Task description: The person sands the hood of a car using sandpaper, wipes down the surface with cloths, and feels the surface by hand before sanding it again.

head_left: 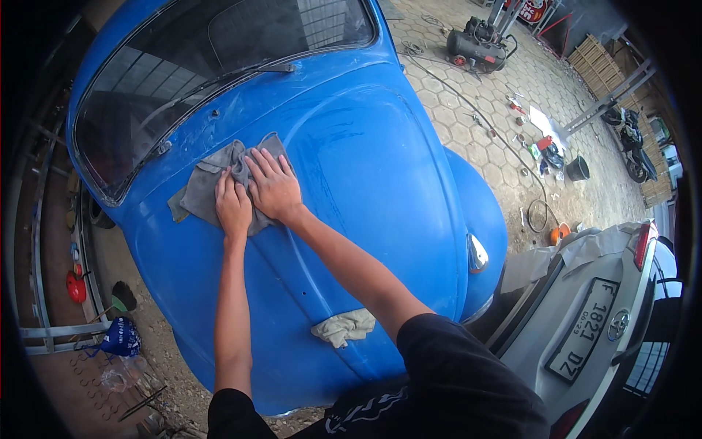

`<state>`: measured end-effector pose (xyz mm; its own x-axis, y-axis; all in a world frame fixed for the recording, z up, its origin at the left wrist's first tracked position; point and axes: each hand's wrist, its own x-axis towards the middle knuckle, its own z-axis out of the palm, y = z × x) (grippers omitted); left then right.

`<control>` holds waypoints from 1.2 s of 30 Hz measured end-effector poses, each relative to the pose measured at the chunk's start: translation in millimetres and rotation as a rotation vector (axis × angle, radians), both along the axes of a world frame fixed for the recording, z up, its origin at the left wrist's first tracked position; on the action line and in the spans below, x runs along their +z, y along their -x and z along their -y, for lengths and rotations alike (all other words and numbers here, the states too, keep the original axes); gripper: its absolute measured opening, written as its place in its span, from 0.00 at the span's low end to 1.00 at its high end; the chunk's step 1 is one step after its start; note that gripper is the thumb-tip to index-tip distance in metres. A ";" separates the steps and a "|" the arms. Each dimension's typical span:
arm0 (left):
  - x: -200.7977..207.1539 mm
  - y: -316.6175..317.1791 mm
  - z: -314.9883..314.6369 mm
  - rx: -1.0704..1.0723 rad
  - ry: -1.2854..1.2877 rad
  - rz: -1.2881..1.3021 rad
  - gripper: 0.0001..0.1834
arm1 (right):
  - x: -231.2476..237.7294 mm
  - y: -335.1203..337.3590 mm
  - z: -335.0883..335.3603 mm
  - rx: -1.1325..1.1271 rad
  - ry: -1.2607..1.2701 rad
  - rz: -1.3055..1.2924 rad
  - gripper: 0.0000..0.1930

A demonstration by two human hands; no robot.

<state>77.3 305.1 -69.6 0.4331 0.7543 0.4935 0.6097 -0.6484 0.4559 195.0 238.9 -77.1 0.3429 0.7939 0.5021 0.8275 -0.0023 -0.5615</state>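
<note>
Both hands press flat on a crumpled grey cloth (219, 179) that lies on the curved hood of a rounded, bright blue old car (365, 168), just below the windscreen (212, 66) and its wipers. The left hand (233, 206) lies on the nearer part of the rag, fingers together and laid flat; the right hand (273, 184) sits just beside it, touching it, fingers slightly spread over the folds. Neither hand grips; they bear down with the palms. It looks like the wiping of the paint is in hand, on the upper panel. A further stroke would seem to call for even pressure and keeping the rag bunched beneath both palms. A second, pale cream rag (344, 326) lies lower on the hood, near the person's right elbow.
</note>
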 end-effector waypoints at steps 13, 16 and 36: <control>-6.3 13.0 33.9 -0.050 -0.030 0.004 0.22 | -1.9 8.9 38.1 0.012 0.036 0.036 0.29; -10.6 15.0 52.5 -0.058 -0.043 0.013 0.22 | -7.8 15.0 59.3 -0.014 0.023 0.051 0.30; -12.3 -6.2 18.2 0.095 -0.079 0.046 0.23 | -0.8 -0.2 8.5 0.038 0.102 0.086 0.29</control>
